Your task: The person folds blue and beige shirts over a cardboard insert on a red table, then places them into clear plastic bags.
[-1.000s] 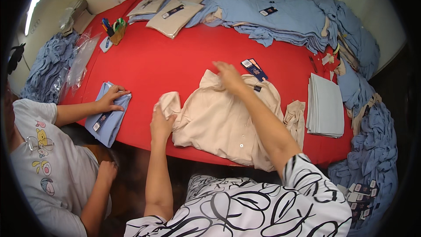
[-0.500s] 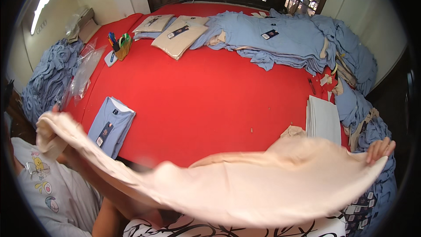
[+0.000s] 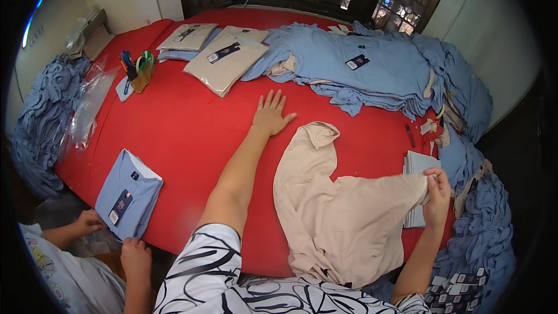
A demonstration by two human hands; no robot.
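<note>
Beige shirt (image 3: 354, 221) lowered | right hand (image 3: 437, 195) holds it | left hand (image 3: 269, 119) flat

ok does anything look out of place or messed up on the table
Nothing looks spilled or damaged. Loose paper scraps lie near a dark pen-like item on the right, untidy beside the neat stack of pale sheets. The beige garment is crumpled, but the right hand is holding it.
</note>
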